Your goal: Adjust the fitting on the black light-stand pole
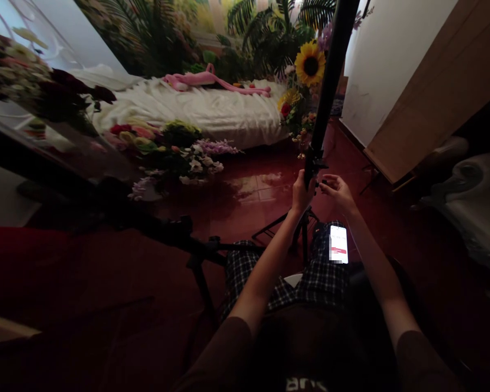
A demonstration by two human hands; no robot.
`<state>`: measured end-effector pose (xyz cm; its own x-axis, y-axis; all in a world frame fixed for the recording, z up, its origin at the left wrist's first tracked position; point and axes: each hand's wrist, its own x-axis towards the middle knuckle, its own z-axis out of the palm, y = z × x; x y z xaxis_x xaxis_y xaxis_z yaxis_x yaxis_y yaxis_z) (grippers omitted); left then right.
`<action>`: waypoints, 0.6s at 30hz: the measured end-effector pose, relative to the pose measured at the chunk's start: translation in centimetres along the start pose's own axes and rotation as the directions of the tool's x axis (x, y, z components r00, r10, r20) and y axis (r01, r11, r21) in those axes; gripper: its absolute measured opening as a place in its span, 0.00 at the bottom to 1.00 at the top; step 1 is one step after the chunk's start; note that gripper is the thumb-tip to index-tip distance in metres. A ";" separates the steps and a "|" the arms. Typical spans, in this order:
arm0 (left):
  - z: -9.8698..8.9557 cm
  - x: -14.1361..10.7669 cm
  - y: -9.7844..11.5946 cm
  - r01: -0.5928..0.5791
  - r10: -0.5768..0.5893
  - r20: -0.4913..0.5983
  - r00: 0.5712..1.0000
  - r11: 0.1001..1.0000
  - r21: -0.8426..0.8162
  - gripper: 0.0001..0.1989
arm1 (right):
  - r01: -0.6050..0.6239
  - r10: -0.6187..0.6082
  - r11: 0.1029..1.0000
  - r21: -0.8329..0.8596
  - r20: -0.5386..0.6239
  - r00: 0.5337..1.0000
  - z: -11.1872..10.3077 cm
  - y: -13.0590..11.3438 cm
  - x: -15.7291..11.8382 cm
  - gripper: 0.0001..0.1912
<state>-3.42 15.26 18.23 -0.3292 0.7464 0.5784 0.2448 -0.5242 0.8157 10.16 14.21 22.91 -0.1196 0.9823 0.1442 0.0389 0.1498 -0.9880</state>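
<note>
A black stand pole (pixel 329 92) rises steeply from a tripod base on the floor between my knees. My left hand (pixel 302 191) is wrapped round the pole just below a clamp collar (pixel 316 163). To the right of the pole is my right hand (pixel 337 190), its fingers bent toward a small dark knob (pixel 323 184) on the stand. Thumb and fingertips are close to that knob, but whether they pinch it cannot be made out. A lit phone (pixel 338 245) lies on my right thigh, on plaid cloth (pixel 320 280).
Another black stand (pixel 147 226) slants across the left side. Behind are a bed with a white cover (pixel 228 111), a pink plush toy (pixel 196 79), flowers (pixel 196 158) and a sunflower (pixel 310 64). A wooden board (pixel 424 98) and an ornate chair (pixel 479 190) stand right.
</note>
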 end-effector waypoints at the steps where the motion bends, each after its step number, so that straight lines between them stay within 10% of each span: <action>1: 0.0 0.0 0.0 0.001 -0.001 0.003 1.000 1.000 -0.005 0.08 | 0.045 -0.045 0.999 -0.013 0.008 0.999 -0.1 -0.3 0.0 0.27; 18: 0.4 0.2 -1.3 0.015 -0.015 0.005 1.000 0.997 0.070 0.26 | 0.322 -0.289 0.934 -0.152 0.204 0.935 6.0 -3.9 5.0 0.21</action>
<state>-3.42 16.27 17.31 -0.3281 0.7564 0.5658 0.3033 -0.4829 0.8215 3.47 17.83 27.20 -0.3258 0.8523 0.4091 0.1489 0.4736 -0.8681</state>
